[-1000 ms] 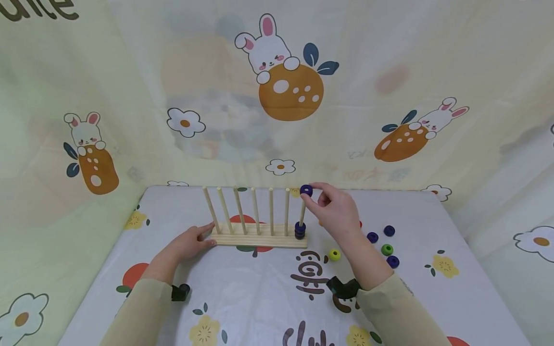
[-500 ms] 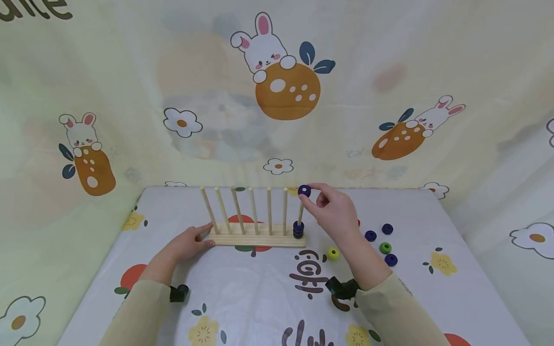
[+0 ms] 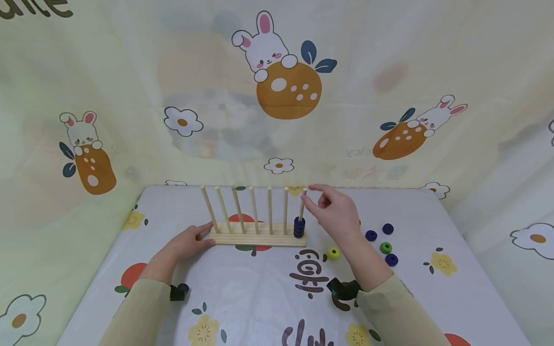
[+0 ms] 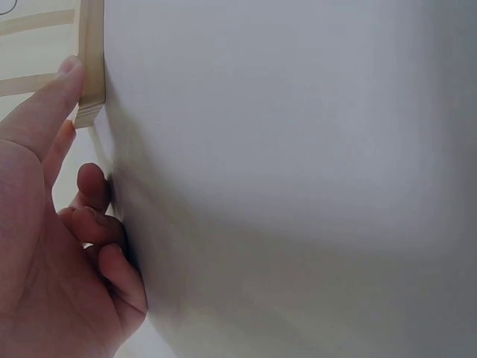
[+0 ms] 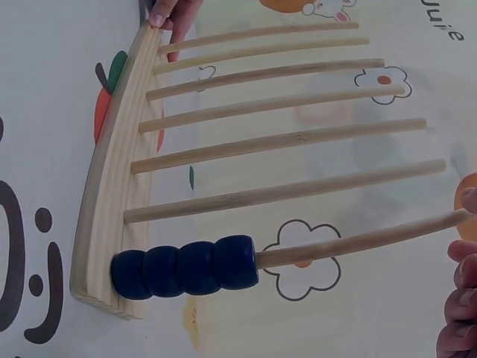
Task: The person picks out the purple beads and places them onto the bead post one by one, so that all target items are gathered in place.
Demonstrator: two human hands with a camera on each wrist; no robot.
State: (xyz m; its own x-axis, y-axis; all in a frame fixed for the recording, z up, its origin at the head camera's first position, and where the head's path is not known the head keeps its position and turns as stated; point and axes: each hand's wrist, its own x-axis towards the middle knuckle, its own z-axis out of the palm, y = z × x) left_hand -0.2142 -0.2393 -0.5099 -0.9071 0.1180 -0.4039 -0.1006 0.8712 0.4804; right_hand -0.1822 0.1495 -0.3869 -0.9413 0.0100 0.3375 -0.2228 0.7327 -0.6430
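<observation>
A pale wooden peg stand (image 3: 259, 240) with a row of upright dowels lies on the table. My left hand (image 3: 190, 244) pinches its left end, thumb on the front edge and index finger behind; the other fingers curl close over the cloth in the left wrist view. Several dark blue beads (image 5: 186, 267) sit stacked at the foot of the rightmost dowel (image 5: 358, 242); the other dowels are bare. My right hand (image 3: 337, 214) is at the top of that dowel, thumb and index finger parted around its tip, with no bead between them.
Right of the stand lie loose beads: a yellow-green one (image 3: 333, 253), a green one (image 3: 386, 248) and several blue ones (image 3: 388, 228). A red bead (image 3: 359, 222) shows partly behind the right hand. A printed cloth (image 3: 242, 307) covers the table; a patterned curtain (image 3: 207, 158) hangs behind it.
The blue bead held at the top of the rightmost dowel has been let go and has dropped onto the stack. My right hand stays near the tip; the left hand keeps its grip.
</observation>
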